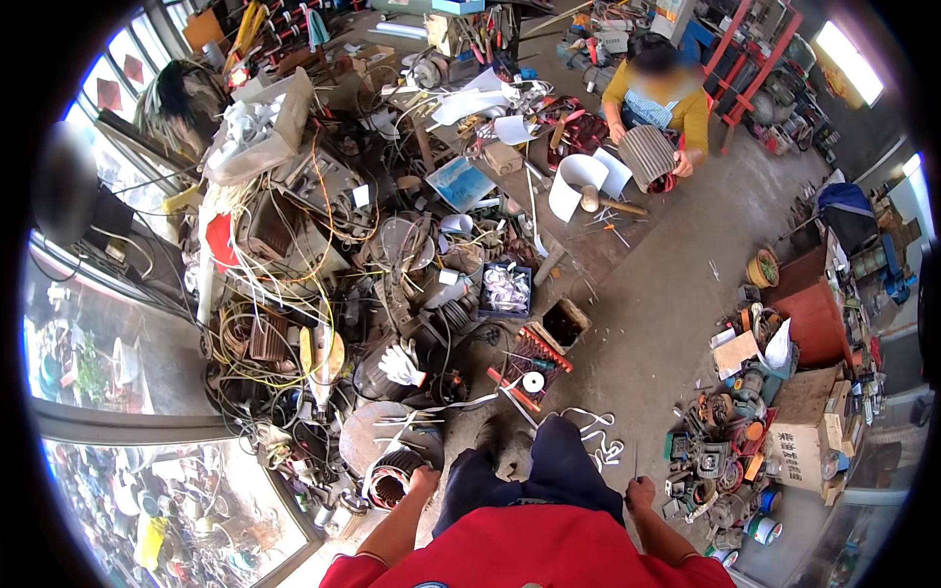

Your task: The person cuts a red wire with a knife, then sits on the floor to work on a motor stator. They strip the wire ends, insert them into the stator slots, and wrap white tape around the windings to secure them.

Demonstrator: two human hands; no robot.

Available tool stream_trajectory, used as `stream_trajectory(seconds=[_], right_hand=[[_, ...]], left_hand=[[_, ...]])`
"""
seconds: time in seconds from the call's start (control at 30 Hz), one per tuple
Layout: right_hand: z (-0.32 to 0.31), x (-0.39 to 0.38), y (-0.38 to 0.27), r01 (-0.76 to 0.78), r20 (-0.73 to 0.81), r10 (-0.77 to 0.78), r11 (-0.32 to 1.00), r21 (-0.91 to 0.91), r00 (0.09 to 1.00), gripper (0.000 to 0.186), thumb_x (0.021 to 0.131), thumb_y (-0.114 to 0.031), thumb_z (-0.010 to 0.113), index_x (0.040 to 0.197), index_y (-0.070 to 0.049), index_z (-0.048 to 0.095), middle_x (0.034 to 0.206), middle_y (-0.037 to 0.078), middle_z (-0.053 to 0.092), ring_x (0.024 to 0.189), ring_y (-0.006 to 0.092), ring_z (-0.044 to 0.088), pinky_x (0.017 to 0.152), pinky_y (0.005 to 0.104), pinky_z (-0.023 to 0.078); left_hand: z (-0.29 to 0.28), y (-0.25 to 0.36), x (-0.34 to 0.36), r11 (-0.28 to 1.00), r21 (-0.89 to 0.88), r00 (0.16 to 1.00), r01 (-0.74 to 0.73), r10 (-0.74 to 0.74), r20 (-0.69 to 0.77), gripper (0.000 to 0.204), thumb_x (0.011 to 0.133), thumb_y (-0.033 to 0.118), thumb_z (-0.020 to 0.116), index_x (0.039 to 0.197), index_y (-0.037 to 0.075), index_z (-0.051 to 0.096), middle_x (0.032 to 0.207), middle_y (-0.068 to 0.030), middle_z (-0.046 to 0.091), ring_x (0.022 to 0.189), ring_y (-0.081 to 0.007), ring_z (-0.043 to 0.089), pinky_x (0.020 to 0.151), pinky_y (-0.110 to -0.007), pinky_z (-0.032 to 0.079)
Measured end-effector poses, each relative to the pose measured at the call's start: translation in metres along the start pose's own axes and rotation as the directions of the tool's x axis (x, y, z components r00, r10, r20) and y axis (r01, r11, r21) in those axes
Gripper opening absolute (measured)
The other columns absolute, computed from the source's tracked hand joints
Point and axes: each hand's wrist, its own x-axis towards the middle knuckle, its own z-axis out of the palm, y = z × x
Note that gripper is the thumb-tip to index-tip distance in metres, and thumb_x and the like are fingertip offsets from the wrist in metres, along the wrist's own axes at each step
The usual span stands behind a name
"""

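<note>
I've got stator (391, 474) just left of left hand (424, 480), open end facing me; right hand (640, 493) farther, curled. Can't tell either's grip.

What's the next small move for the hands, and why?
Probably bring the right hand across to the stator: the left hand is at its right-hand edge, while the right is well apart from it, on the far side of the person's legs. A second hand would likely steady it.
</note>
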Motion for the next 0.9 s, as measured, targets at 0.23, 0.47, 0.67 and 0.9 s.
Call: stream_trajectory(seconds=[0.23,0.47,0.67,0.9], right_hand=[[-0.056,0.008,-0.019,-0.091,-0.005,0.094,0.977,0.191,0.996,0.024,0.083,-0.013,0.058,0.09,0.006,0.069,0.068,0.02,0.067,0.062,0.029,0.069,0.06,0.0423,0.054],[-0.053,0.097,-0.023,-0.121,-0.045,0.123,0.991,0.054,0.991,0.027,0.084,-0.018,0.058,0.096,0.003,0.07,0.094,0.027,0.07,0.092,0.0446,0.067,0.082,0.0507,0.052],[-0.077,0.201,-0.017,-0.295,0.056,0.293,0.954,0.051,0.955,0.031,0.088,-0.023,0.056,0.104,0.0,0.069,0.105,0.026,0.069,0.103,0.0426,0.065,0.091,0.0495,0.05],[-0.134,0.354,-0.033,-0.183,-0.06,0.205,0.948,0.259,0.977,0.027,0.087,-0.022,0.058,0.091,0.003,0.067,0.076,0.022,0.069,0.067,0.0353,0.068,0.065,0.0448,0.053]], left_hand=[[0.026,0.046,0.038,0.801,-0.542,0.949,0.255,-0.313,-0.017,0.031,0.078,0.029,0.065,0.083,-0.002,0.071,0.067,-0.0144,0.068,0.061,-0.0243,0.067,0.061,-0.04,0.053],[0.002,0.118,0.083,0.556,-0.744,0.916,0.37,-0.354,0.19,0.021,0.08,0.022,0.065,0.08,0.002,0.069,0.069,-0.0094,0.067,0.057,-0.0189,0.064,0.051,-0.032,0.049],[-0.023,0.221,0.136,0.467,-0.773,0.872,0.43,-0.437,0.221,0.012,0.081,0.006,0.063,0.077,0.009,0.051,0.063,-0.007,0.05,0.047,-0.0208,0.053,0.038,-0.033,0.04],[-0.009,0.486,0.208,0.852,-0.374,0.931,0.366,-0.332,0.153,0.022,0.087,0.021,0.068,0.096,0.001,0.066,0.075,-0.0064,0.064,0.056,-0.017,0.058,0.049,-0.03,0.045]])
